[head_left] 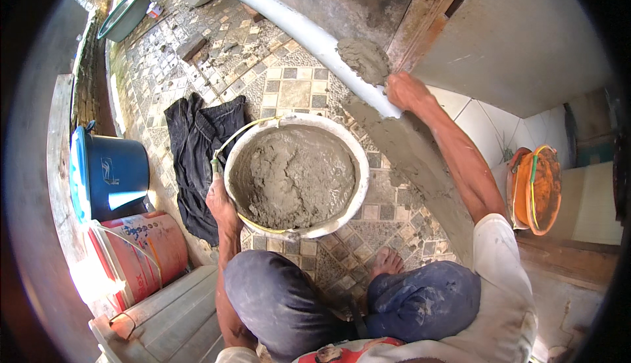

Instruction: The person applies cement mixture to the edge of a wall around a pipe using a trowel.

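A white-rimmed bucket (363, 166) full of wet grey mortar (296, 176) stands between my knees and the pipe. My left hand (223, 205) is closed at its left side, where the wire handle (246, 128) meets the rim. Out ahead, my right hand (406, 91) is closed beside a mound of mortar (365, 61) at the wall's foot; whatever its fingers hold is hidden. Just under that hand runs a pale grey plastic pipe (296, 26), its near end close to my wrist. A band of mortar (420, 156) spreads below my right forearm.
Dark cloth (197, 139) lies left of the bucket on the patterned tile floor (296, 93). Blue (115, 172) and red (144, 254) buckets stand farther left. An orange bucket (536, 189) is at right. Basins (125, 13) and a brick piece (191, 46) lie beyond.
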Tool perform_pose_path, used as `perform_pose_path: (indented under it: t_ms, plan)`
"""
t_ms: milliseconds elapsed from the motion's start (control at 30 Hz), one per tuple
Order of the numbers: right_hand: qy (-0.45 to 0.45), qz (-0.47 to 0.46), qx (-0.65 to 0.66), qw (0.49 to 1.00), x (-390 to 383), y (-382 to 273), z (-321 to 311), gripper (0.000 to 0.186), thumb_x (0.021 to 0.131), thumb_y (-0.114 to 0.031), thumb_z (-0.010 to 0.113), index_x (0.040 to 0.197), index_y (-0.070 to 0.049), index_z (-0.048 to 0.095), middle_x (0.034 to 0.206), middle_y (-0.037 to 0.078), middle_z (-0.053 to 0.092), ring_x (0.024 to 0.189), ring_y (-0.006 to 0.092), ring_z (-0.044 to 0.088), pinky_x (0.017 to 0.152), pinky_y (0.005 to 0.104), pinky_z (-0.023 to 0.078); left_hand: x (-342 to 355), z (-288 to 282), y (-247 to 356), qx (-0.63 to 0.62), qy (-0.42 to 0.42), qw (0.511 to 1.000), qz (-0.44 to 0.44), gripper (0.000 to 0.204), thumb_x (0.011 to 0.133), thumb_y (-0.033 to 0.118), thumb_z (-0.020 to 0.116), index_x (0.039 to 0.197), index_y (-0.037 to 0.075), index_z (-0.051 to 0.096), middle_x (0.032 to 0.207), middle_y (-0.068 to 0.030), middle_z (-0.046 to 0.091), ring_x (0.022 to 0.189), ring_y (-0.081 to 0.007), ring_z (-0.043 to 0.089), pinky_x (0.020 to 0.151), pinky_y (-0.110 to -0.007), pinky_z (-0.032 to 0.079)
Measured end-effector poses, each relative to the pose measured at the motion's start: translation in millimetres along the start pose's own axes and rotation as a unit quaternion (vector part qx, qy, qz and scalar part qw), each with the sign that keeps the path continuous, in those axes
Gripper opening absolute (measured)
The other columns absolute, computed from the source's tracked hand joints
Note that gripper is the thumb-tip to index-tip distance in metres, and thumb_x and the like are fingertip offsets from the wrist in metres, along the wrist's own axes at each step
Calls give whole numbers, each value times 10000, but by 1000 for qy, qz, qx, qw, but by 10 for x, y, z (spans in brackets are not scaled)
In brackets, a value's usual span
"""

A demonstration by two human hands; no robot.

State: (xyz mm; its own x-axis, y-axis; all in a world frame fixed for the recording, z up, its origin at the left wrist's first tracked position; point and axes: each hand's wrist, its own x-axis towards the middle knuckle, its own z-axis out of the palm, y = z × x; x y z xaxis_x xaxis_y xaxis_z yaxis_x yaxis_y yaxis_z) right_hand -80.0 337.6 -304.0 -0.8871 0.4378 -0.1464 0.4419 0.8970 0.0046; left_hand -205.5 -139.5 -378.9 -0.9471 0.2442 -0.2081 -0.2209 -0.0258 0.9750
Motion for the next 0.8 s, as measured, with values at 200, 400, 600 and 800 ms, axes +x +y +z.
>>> perform_pose_path:
  t_ms: [200, 400, 600, 800]
  plan:
    - [124, 37, 87, 988, -543, -430, -374, 225, 887, -101, 593, 935, 64, 738, 977, 294, 724, 935, 448, 718, 822, 505, 583, 15, -156, -38, -19, 49, 999, 8, 407, 1106, 362, 496, 1012, 8, 674, 912, -24, 686, 771, -86, 588, 688, -259, 479]
    - [43, -14, 10, 999, 225, -241, 150, 231, 925, -106, 568, 941, 59, 730, 956, 305, 723, 912, 463, 723, 810, 530, 583, 56, -30, -87, -15, 32, 999, 11, 404, 1104, 367, 503, 922, 41, 657, 791, 31, 619, 668, -55, 487, 602, -241, 399]
    - [121, 34, 69, 990, -94, -515, -97, 189, 856, -69, 591, 885, 50, 734, 952, 333, 711, 905, 467, 723, 802, 531, 584, 80, -215, -102, -2, 64, 997, 31, 403, 1104, 358, 504, 915, 38, 657, 782, 32, 609, 660, -64, 480, 600, -251, 404]
    - [82, 39, 85, 992, 94, -472, -205, 200, 861, -88, 590, 896, 54, 727, 941, 326, 709, 924, 470, 717, 812, 533, 576, 15, -119, 8, 63, 78, 994, 43, 427, 1105, 370, 498, 907, 29, 663, 789, 24, 623, 666, -65, 510, 606, -243, 417]
